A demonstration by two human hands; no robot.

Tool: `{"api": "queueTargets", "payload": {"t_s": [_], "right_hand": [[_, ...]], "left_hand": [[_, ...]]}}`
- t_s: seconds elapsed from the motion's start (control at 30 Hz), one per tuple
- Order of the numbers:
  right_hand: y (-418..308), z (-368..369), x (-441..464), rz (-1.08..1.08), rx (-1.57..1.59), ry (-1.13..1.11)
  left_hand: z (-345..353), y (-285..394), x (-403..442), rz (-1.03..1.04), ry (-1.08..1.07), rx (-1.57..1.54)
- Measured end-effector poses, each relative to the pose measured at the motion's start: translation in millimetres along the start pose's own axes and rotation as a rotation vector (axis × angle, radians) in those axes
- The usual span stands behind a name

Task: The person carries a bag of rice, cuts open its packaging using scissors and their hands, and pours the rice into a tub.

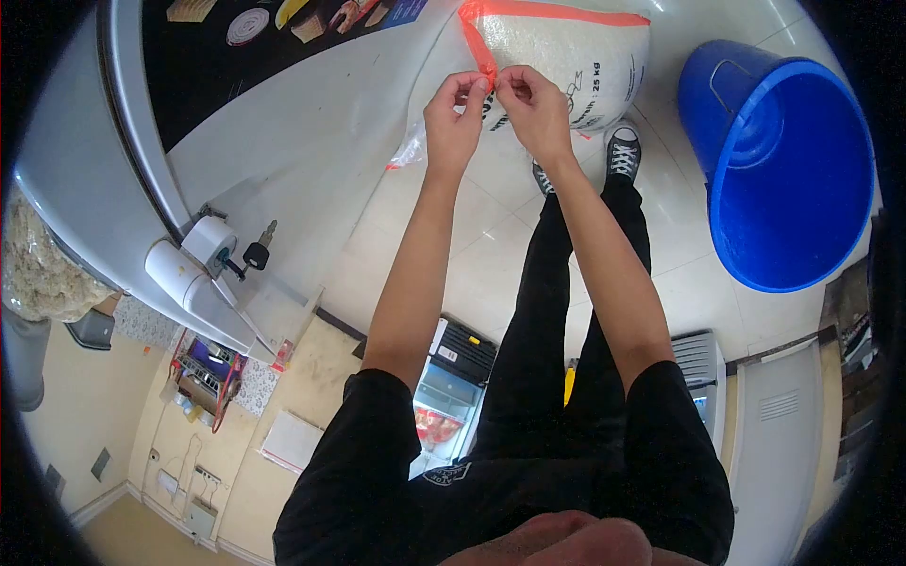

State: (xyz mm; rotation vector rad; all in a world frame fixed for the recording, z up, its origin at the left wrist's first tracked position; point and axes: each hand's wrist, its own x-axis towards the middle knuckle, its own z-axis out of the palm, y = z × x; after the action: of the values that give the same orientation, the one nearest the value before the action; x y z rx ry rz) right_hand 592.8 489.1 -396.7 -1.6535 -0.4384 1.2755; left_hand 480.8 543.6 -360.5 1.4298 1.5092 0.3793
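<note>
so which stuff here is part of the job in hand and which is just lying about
Part of the job:
left hand and right hand, fingers pinching the edging
orange edging, gathered between them
sack, marked 25 kg

Just about, it seems:
blue bucket, untouched, though it may yet be used
keys, off to the left, untouched

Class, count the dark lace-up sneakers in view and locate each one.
2: one dark lace-up sneaker is near the bulging white sack with orange-red edging; the other sneaker is partly hidden by the bare right forearm. No others show.
</note>
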Motion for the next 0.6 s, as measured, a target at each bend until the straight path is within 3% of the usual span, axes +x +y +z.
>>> {"api": "queueTargets", "payload": {"t_s": [0.23, 0.33, 0.47, 0.6], "right_hand": [[17.3, 3.4, -6.1, 0.023, 0.151, 0.046], [21.2, -1.6, -16.8, 0.052, 0.050, 0.103], [43.9, -1.4, -16.2, 0.105, 0.266, 0.108], [45.3, -5.5, -10.4, 0.131, 0.454, 0.060]], "left_hand": [[0.0, -2.8, -0.3, 0.001, 0.003, 0.044], [4.5, -5.4, -1.5, 0.065, -0.019, 0.090], [10.5, -3.9, -5.5, 0.172, -0.066, 0.158], [12.6, -12.4, -1.7, 0.071, -0.096, 0.103]]}}
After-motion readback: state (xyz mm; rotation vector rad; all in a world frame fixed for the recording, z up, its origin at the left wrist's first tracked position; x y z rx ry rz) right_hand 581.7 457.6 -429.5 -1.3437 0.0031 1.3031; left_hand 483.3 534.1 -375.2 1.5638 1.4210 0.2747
